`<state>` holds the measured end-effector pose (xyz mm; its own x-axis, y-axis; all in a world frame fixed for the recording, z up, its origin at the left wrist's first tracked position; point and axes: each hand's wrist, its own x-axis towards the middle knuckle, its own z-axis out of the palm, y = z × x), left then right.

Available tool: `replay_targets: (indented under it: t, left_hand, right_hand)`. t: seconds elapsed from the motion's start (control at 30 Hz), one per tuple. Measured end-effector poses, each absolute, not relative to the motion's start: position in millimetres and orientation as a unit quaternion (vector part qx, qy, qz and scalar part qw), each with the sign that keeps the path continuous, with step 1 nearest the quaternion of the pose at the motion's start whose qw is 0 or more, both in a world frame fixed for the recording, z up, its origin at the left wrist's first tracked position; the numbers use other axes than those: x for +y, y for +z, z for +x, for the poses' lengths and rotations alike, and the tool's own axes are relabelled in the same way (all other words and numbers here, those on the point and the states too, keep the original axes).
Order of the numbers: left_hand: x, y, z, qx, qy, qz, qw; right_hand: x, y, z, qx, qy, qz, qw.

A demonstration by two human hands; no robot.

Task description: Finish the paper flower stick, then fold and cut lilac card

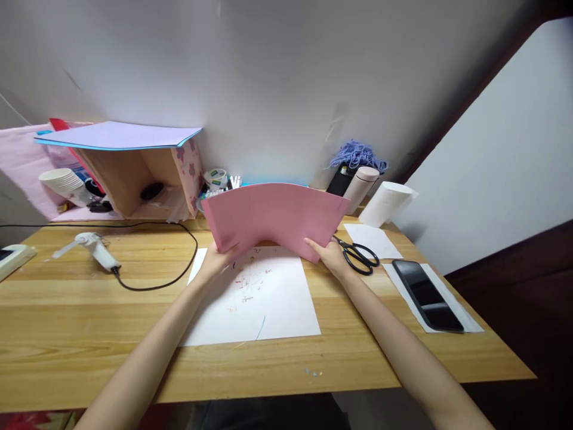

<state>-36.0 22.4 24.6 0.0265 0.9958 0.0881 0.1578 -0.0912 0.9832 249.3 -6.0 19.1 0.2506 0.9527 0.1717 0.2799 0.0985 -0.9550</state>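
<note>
A pink sheet (pixel 275 209), paper or thin foam, stands curved between my hands above the far part of the table. My left hand (pixel 219 258) grips its lower left corner, and my right hand (pixel 329 255) has hold of the lower right corner with the thumb on the near face. Beneath it lies a large white paper (pixel 268 304) with coloured marks and a short blue line. Right beside my right hand are scissors (pixel 360 258) with black handles, their blades partly hidden behind that hand.
A black phone (pixel 427 295) rests on white tissue at the right. A glue gun (pixel 96 251) with its black cable lies left. Along the wall stand an open box (pixel 134 179) topped with sheets, paper cups (pixel 67 182), a pink bottle (pixel 360 188), blue yarn (pixel 358 155) and a paper roll (pixel 385 203).
</note>
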Motion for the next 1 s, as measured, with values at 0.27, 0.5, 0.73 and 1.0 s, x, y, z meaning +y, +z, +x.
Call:
replay_targets:
  t: [0.27,0.5,0.73,1.0]
  left_hand:
    - [30.6,-2.6,-41.7,0.527,0.526,0.528,0.408]
    - [33.6,-9.4,-48.2,0.504,0.562,0.556,0.349]
    - [37.8,-18.2,-50.9,0.453,0.598,0.589,0.299]
    - [42.0,-22.4,-50.9,0.419,0.622,0.607,0.264]
  right_hand:
    - [-24.9,18.3,239.1,-0.486,0.011,-0.643,0.592]
    - [-56.7,20.8,203.7,-0.847,0.235,-0.361,0.311]
    - [-62.9,7.8,176.7,-0.9,0.328,-0.211,0.194]
    - [-85.1,0.8,149.8,-0.914,0.286,-0.208,0.2]
